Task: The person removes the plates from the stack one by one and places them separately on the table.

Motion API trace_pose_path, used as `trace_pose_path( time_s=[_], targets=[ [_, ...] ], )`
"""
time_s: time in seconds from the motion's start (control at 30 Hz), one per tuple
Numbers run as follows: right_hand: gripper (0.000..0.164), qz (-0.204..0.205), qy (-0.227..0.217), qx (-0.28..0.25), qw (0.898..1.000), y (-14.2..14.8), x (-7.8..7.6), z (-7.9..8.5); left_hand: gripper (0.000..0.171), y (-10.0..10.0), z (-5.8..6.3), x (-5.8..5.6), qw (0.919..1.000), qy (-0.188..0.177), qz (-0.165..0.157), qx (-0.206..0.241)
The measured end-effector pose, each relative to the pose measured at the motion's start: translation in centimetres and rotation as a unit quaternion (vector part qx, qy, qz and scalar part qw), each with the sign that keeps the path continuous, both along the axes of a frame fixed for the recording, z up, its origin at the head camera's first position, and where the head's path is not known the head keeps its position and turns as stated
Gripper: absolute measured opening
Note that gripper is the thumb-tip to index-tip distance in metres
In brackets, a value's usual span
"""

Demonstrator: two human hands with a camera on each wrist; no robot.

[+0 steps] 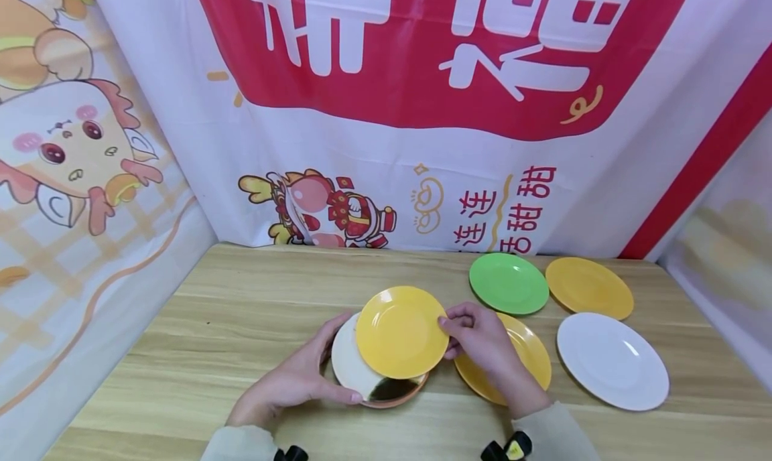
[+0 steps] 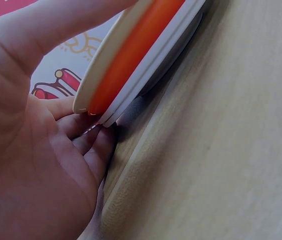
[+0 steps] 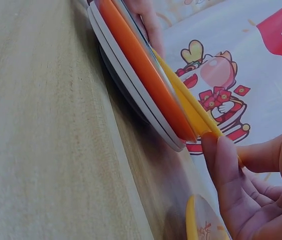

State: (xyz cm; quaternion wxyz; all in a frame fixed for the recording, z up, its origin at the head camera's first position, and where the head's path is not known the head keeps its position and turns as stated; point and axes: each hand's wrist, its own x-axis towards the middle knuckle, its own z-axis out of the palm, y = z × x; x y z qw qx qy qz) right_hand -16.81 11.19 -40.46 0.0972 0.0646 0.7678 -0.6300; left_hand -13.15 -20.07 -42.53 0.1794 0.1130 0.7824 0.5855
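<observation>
My right hand [image 1: 482,340] pinches the right rim of a yellow plate [image 1: 401,330] between thumb and fingers. This plate overlaps the top of a stack of plates and sits tilted over it in the right wrist view. On top of the stack, a cream surface [image 1: 350,360] and a glossy dark patch [image 1: 395,388] show, partly hidden by the yellow plate. Below come an orange plate [image 3: 145,75] and white plates [image 3: 126,85]. My left hand [image 1: 295,384] holds the stack's left side, thumb at the near rim and fingers round the far edge.
Right of the stack lies another yellow plate [image 1: 531,350], partly under my right forearm. Behind it are a green plate [image 1: 509,283] and an orange-yellow plate [image 1: 590,288], with a white plate [image 1: 612,360] at far right. A printed cloth [image 1: 362,133] hangs behind the wooden table [image 1: 151,380].
</observation>
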Motion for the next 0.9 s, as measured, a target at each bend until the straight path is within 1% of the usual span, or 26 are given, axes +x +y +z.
trace_pose_path(
  time_s=[0.27,0.67,0.9],
  targets=[
    [0.028,-0.012,-0.005,-0.013,1.000,0.20,-0.37,-0.25,0.127,0.10,0.04,0.02,1.0000,0.000,0.002,0.000],
    [0.027,-0.024,-0.013,-0.031,0.999,0.49,-0.66,-0.56,0.128,-0.21,-0.07,-0.04,1.0000,0.006,0.000,-0.006],
    [0.034,-0.043,-0.019,-0.045,0.998,0.84,-0.82,-0.72,0.126,-0.45,-0.17,-0.09,1.0000,0.009,-0.003,-0.003]
  ],
)
